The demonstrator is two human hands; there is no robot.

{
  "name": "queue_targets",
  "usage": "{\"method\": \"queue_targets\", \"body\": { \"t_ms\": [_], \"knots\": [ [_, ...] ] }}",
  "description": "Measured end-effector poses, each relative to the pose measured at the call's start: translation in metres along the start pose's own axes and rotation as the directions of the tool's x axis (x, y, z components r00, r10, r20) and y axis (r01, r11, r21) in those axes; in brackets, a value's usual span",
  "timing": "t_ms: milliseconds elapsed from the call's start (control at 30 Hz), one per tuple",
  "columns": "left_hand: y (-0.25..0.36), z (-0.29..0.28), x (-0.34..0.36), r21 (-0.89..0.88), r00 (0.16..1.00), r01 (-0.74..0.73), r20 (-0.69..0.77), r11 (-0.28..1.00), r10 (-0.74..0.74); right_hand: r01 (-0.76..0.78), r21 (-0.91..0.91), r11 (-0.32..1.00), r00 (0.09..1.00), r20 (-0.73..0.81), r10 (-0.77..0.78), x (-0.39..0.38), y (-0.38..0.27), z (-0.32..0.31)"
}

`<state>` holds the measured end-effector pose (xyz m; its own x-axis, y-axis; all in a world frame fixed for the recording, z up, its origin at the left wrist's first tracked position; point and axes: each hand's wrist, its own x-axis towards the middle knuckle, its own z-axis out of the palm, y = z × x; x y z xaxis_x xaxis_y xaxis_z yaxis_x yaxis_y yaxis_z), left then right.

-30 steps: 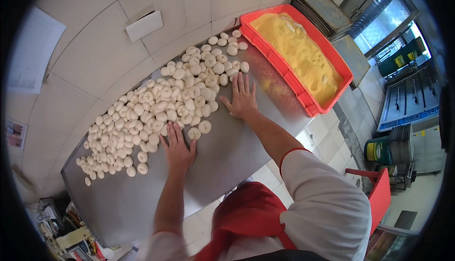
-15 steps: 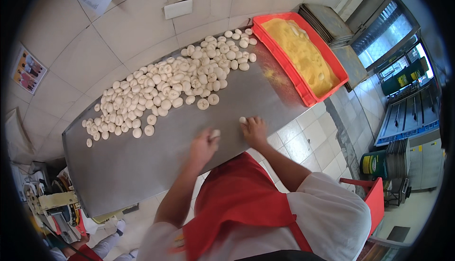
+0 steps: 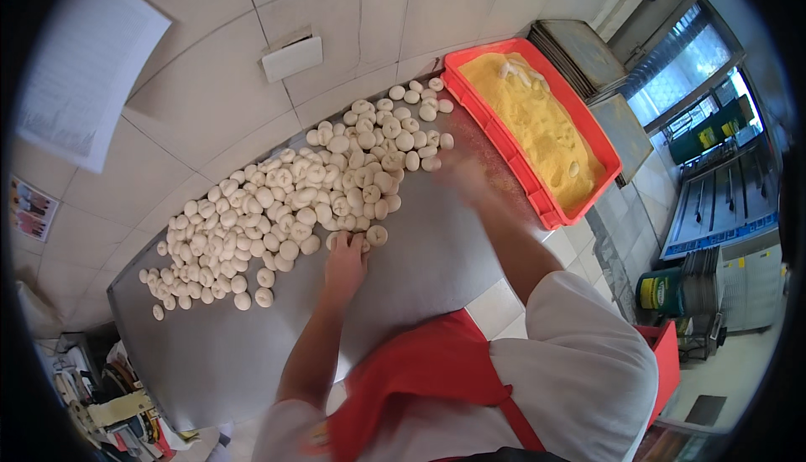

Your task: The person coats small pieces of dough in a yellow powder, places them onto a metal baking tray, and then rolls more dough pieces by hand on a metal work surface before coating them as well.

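Note:
A large heap of round, pale dough balls point(image 3: 277, 189) covers the back of the metal table point(image 3: 201, 353), many with a small dimple or crease on top. My left hand point(image 3: 346, 269) reaches to the heap's front edge, fingers closed round a dough ball point(image 3: 363, 242). Just right of it lies another single dough ball point(image 3: 377, 235). My right hand point(image 3: 463, 178) is smeared by motion at the heap's right end, close beside a dough ball point(image 3: 431, 163); whether it holds anything is not visible.
A red tray point(image 3: 537, 198) of yellow crumbs, with a few pale pieces in it, stands on the table's right end. Dark baking sheets point(image 3: 579, 55) are stacked beyond it. A tiled wall point(image 3: 344, 21) runs behind the table; a red chair point(image 3: 666, 361) stands at right.
Both hands have moved forward from the table's near edge to the heap: the left to its front edge, the right to its right end. The view has shifted, too.

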<state>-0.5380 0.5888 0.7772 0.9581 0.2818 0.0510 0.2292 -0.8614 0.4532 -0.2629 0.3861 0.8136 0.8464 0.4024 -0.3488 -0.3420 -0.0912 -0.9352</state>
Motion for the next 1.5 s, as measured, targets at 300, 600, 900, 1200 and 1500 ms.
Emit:
{"method": "queue_targets", "body": {
  "t_ms": [300,600,900,1200,1500],
  "knots": [
    [-0.036,0.008,-0.079,-0.958,0.751,0.273,0.272,-0.091,-0.602,0.126,-0.611,0.781,0.991,0.040,-0.128,-0.092,0.109,0.117],
    [-0.023,-0.042,-0.205,-0.273,0.922,0.357,-0.052,0.893,-0.385,0.355,-0.680,0.641,0.925,0.160,-0.344,-0.182,0.081,0.017],
    [-0.033,0.015,-0.221,0.045,0.998,0.057,0.027,0.997,-0.058,0.448,-0.894,0.015,0.874,0.434,-0.218,-0.228,0.171,-0.004],
    [-0.032,0.017,-0.047,0.332,0.995,0.083,-0.084,0.940,-0.058,0.218,-0.971,-0.099,0.879,0.239,-0.413,-0.056,0.100,0.066],
    [-0.013,0.004,-0.208,0.149,0.975,0.140,0.149,0.979,-0.162,0.397,-0.904,0.160,0.906,0.358,-0.225,-0.250,0.139,0.008]
  ]
}}
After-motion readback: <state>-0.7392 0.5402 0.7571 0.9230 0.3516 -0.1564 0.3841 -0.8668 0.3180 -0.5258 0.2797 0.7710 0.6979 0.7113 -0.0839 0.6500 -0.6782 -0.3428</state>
